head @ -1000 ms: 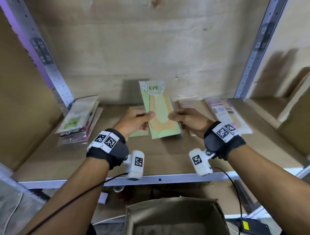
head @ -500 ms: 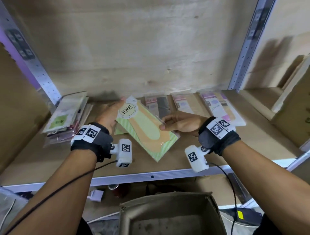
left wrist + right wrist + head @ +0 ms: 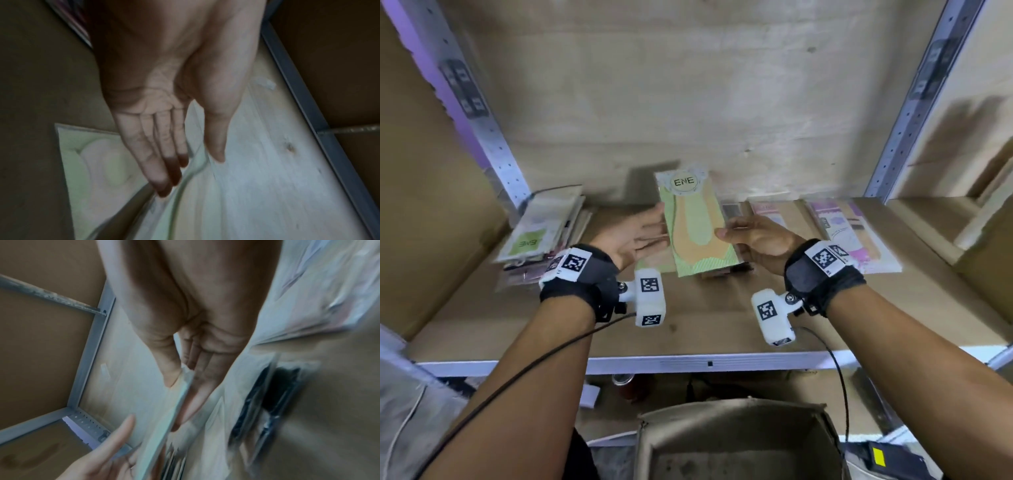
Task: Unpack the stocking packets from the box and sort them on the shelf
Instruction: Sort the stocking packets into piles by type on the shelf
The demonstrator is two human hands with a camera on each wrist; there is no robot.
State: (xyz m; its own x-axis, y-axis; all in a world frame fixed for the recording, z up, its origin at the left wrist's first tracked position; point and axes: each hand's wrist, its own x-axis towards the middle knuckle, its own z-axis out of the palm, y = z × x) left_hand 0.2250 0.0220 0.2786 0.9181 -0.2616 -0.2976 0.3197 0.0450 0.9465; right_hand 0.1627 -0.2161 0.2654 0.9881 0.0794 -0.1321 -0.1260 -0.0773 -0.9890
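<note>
The packet [image 3: 697, 224] is pale green with fine stripes along its lower edge, an orange foot shape in the middle and a cream round label printed "ENE" in black. The packets at the right [image 3: 854, 233] are pink and purple on white. The wristbands [image 3: 585, 284] are black with black-and-white square markers.

Your green packet [image 3: 697, 226] glossy plastic film, shelf [image 3: 558, 318] of matt bare wood, posts [image 3: 914, 102] perforated painted metal, your box [image 3: 736, 421] dull cardboard
</note>
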